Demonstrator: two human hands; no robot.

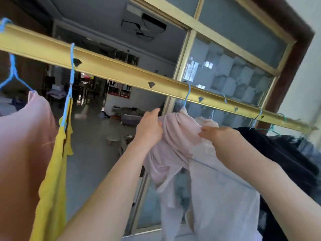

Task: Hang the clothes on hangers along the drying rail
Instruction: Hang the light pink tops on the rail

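Forearms (104, 188) bare to frame edge; left hand (149, 126), right hand (219, 136) bare too.
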